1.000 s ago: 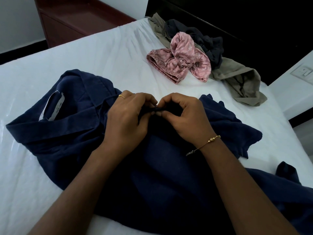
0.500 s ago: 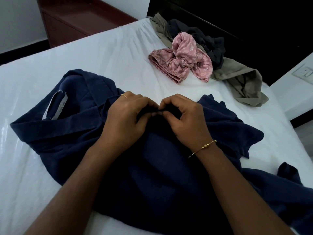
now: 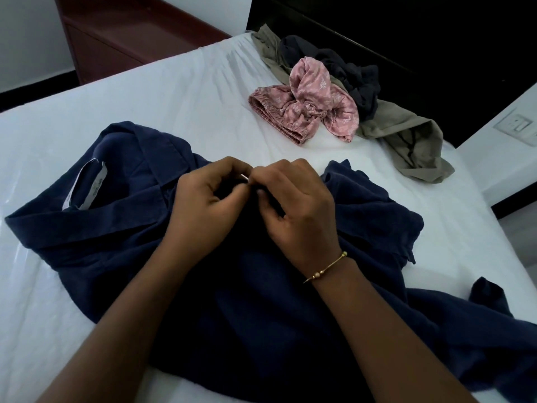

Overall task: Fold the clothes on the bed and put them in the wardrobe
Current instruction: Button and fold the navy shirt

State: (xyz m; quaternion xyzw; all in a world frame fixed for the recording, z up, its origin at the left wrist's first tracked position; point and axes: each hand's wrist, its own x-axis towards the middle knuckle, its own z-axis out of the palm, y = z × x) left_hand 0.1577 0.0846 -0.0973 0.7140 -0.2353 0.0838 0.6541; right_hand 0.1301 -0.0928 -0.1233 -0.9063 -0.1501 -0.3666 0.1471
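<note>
A navy blue shirt (image 3: 122,228) lies crumpled on the white bed (image 3: 162,94), collar and white neck label at the left. My left hand (image 3: 209,205) and my right hand (image 3: 296,210) meet over its middle, fingertips together, both pinching the dark fabric at the shirt's front edge. What exactly sits between the fingertips is hidden by the fingers. A gold bracelet circles my right wrist. At the far right of the bed lies a pile: a pink patterned garment (image 3: 308,103), a dark grey garment (image 3: 348,71) and a khaki garment (image 3: 406,135).
A reddish-brown wooden cabinet (image 3: 122,33) stands beyond the bed's far left corner. A black headboard or panel (image 3: 436,39) runs along the right. A white wall switch plate (image 3: 520,126) is at the right edge. The wardrobe is not in view.
Both hands have stayed on the shirt's front edge, with the fingertips drawn closer together and the right hand turned slightly over the left. The shirt lies as before.
</note>
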